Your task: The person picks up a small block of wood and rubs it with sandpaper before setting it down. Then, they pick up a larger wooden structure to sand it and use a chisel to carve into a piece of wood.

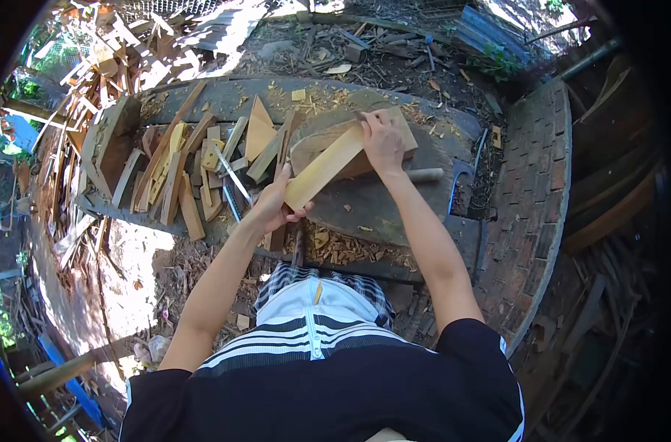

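A pale flat wooden board [324, 174] is tilted across the workbench in front of me. My left hand [275, 202] grips its lower left end, thumb on top and fingers beneath. At the upper right end, my right hand [384, 140] holds the board with its fingers curled over it. Below the board lies a thick wooden block [309, 144]. Another light wood piece [405, 132] shows just right of my right hand. A round wooden handle [426, 175] lies right of the block; what it belongs to is hidden.
Cut wood pieces [190, 206], a triangular piece [259, 129] and a metal tool [232, 171] lie on the bench's left side. Wood chips [343, 249] are scattered along the near edge. A brick wall [523, 184] stands at the right. Scrap wood [103, 66] is heaped at the upper left.
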A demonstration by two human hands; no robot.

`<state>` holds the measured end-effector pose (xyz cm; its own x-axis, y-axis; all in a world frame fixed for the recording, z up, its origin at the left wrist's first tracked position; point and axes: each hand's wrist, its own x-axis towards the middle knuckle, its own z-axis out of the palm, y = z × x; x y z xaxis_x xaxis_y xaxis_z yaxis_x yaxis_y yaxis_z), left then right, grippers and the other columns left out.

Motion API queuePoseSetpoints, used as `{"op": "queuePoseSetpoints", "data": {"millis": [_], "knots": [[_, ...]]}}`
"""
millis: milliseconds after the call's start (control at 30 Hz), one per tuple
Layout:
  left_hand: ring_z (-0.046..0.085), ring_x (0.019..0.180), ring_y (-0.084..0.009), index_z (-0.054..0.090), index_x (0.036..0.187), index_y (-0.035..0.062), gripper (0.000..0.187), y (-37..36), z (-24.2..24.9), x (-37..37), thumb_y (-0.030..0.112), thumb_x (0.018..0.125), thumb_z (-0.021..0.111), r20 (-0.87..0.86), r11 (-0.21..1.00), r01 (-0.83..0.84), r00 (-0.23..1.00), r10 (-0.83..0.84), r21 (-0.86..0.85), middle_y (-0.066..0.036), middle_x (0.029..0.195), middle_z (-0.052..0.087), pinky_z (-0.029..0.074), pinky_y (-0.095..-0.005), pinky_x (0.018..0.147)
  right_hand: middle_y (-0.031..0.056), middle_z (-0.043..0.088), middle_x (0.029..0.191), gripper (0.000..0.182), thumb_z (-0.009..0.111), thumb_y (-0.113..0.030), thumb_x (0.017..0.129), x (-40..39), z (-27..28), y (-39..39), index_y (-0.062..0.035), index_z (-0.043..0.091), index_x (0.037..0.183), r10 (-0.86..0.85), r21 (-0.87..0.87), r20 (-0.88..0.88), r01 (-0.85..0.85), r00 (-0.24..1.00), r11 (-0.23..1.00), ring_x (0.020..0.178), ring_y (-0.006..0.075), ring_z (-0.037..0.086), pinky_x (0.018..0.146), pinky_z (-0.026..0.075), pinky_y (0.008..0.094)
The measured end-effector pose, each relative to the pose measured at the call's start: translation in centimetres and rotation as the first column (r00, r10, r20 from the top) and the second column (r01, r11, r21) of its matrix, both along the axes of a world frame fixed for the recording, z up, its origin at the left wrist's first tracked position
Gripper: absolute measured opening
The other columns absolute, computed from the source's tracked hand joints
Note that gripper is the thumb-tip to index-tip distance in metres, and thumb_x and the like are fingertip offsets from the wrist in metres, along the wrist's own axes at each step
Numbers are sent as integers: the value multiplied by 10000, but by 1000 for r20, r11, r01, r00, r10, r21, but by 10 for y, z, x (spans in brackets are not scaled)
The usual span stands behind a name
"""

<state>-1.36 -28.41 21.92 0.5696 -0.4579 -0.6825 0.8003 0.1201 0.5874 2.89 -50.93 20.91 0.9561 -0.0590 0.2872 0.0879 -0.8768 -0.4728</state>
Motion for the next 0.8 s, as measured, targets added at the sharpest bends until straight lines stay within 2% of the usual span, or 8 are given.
{"op": "queuePoseSetpoints", "data": {"millis": [67, 233, 433, 467, 500, 633, 700, 800], "knots": [[480, 510, -121, 499, 1136, 54, 638, 3, -4, 2, 616, 1009, 225, 7, 1000, 10, 1000, -10, -12, -123, 736, 576, 327, -207, 396, 26, 613, 898, 112, 589, -172, 857, 10, -26, 0, -136, 651, 942, -81, -176, 245, 126, 966, 976, 874, 257, 583, 751, 496, 393], [454, 511, -116, 480, 1145, 66, 580, 0, -3, -8, 594, 1013, 281, -53, 1000, -21, 998, 22, 13, -121, 763, 565, 321, -200, 393, 38, 620, 938, 296, 597, -146, 825, -34, -20, 17, -143, 686, 1107, 409, -158, 246, -380, 879, 911, 871, 253, 576, 772, 463, 376], [565, 609, -182, 508, 1212, 30, 362, 6, 29, 5, 331, 1013, 480, 260, 974, 162, 945, -199, 159, -127, 810, 589, 430, -270, 468, 60, 622, 1036, 228, 573, -163, 913, 31, -28, -84, -109, 678, 1109, -102, -71, 148, 113, 984, 991, 927, 296, 566, 825, 467, 412], [596, 710, -238, 504, 1244, 14, 384, 8, 27, 4, 287, 974, 533, 624, 830, 60, 629, -463, 555, -143, 854, 595, 470, -324, 573, 71, 620, 1039, 219, 565, -165, 924, 35, -27, -86, -106, 674, 1104, -130, 13, 190, 130, 973, 991, 934, 305, 563, 839, 466, 422], [626, 811, -293, 501, 1275, -2, 426, 12, 24, -3, 242, 936, 585, 633, 587, -247, 186, -752, 771, -158, 899, 601, 511, -378, 678, 71, 620, 1039, 219, 565, -165, 924, 34, -19, -79, -106, 674, 1104, -96, 6, 184, 97, 978, 995, 934, 305, 563, 839, 466, 422], [569, 1001, -340, 427, 1343, -53, 556, 0, 22, -13, 99, 835, 593, 323, 216, -404, 218, -921, 889, -180, 1036, 569, 474, -410, 859, 69, 614, 1045, 215, 584, -149, 912, 16, -7, -53, -92, 656, 1106, 52, -35, 306, -43, 951, 998, 958, 315, 561, 852, 462, 422], [557, 1003, -321, 388, 1355, -76, 621, -6, 18, -15, 55, 780, 583, 279, 147, -465, 229, -933, 873, -182, 1055, 566, 485, -397, 846, 65, 616, 1048, 234, 602, -140, 901, -7, -17, -25, -96, 658, 1123, -53, -165, 99, 69, 994, 984, 974, 305, 564, 860, 458, 416], [564, 956, -283, 492, 1255, -97, 546, -9, 12, -18, 132, 774, 610, 307, 137, -543, 235, -922, 829, -161, 1029, 594, 486, -364, 796, 69, 610, 1027, 268, 599, -120, 899, -51, 6, 17, -114, 655, 1162, 292, -189, 204, -255, 934, 948, 982, 289, 563, 866, 456, 414]]}}
